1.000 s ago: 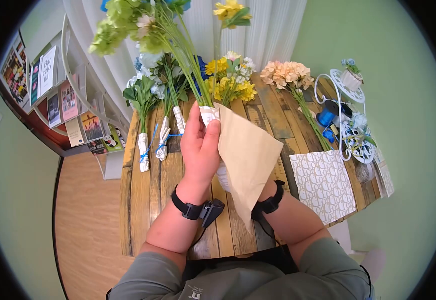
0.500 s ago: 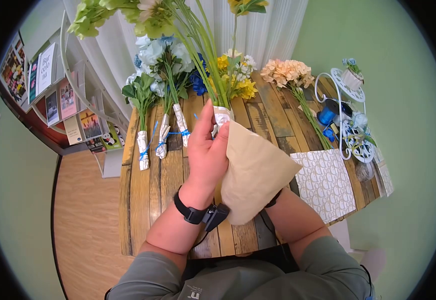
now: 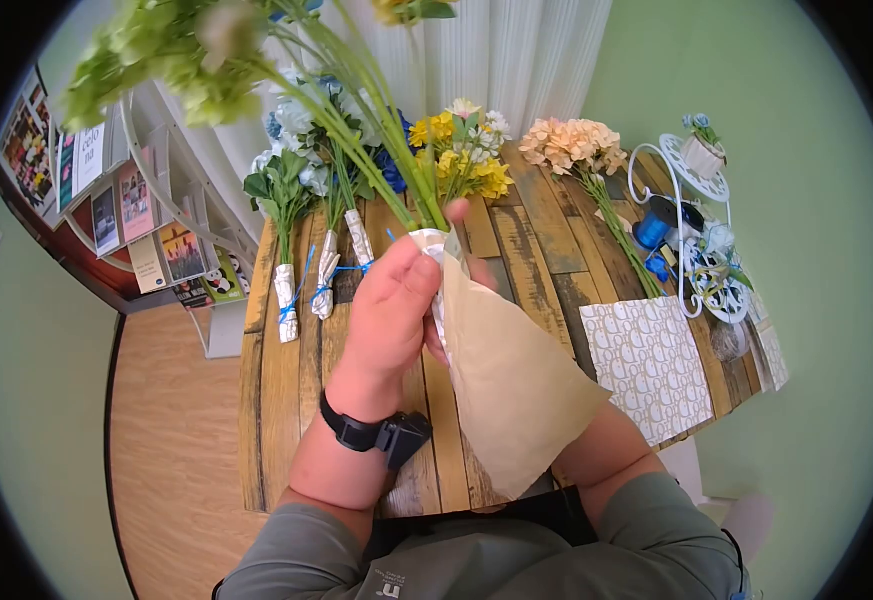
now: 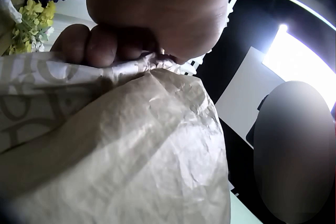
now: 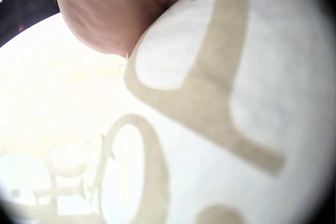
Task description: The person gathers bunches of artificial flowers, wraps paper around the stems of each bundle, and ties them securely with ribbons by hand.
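A bunch of artificial flowers point(image 3: 391, 140) with long green stems leans up to the left in the head view, light-green blooms at its top. Wrapping paper point(image 3: 521, 390), plain tan on one face and white with tan letters on the other, goes around the stem ends and flares loose toward the person. My left hand point(image 3: 384, 315) grips the wrapped stems, its thumb lying along the paper's upper edge. On the far side my right hand point(image 3: 479, 272) holds the paper around the stems; the paper hides most of it. In the right wrist view its palm lies against the printed face.
Wrapped bunches point(image 3: 287, 305) tied with blue ribbon lie on the wooden table's left point(image 3: 266, 430). Yellow flowers point(image 3: 476, 175) are behind, peach flowers point(image 3: 571, 148) farther right. Near the right edge are a printed sheet point(image 3: 648, 370), blue ribbon spools point(image 3: 653, 228) and a white metal stand point(image 3: 683, 300).
The loose paper flap has swung downward toward the person. My left hand has drawn slightly left, its thumb now over the paper edge. Right fingers have appeared behind the stems, and the blooms tip farther left.
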`<control>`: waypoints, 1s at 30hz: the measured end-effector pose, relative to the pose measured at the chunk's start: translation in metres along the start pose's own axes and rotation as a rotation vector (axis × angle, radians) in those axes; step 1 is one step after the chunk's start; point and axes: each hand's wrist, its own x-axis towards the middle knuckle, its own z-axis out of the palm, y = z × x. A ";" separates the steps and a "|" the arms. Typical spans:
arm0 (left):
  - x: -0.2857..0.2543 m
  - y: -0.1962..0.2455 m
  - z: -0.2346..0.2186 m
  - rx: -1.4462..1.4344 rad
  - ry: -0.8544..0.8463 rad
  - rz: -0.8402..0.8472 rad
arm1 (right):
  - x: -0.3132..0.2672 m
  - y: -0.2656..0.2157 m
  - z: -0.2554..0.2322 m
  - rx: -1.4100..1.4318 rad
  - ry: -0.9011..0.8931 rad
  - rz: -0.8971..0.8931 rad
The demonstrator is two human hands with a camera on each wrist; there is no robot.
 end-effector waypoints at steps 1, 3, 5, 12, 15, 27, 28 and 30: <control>0.001 -0.001 -0.005 0.001 0.001 0.001 | 0.001 0.000 0.001 0.048 -0.021 0.010; 0.000 0.003 -0.020 -0.064 -0.146 -0.157 | 0.004 0.000 0.002 0.144 -0.065 0.030; -0.003 0.012 -0.028 -0.010 -0.155 -0.195 | 0.006 -0.001 0.002 0.240 -0.108 0.053; 0.004 0.000 -0.033 0.059 0.032 -0.129 | 0.019 -0.070 0.022 -0.118 0.255 0.388; 0.008 0.005 -0.024 0.176 0.262 -0.130 | 0.017 -0.101 0.013 -0.419 0.548 0.487; 0.015 -0.017 -0.033 0.682 0.406 -0.040 | 0.009 -0.151 0.050 -0.984 0.597 0.332; 0.015 -0.017 -0.033 0.702 0.404 -0.067 | 0.009 -0.151 0.047 -1.008 0.633 0.384; 0.016 -0.018 -0.030 0.703 0.389 -0.058 | 0.012 -0.152 0.054 -1.007 0.618 0.335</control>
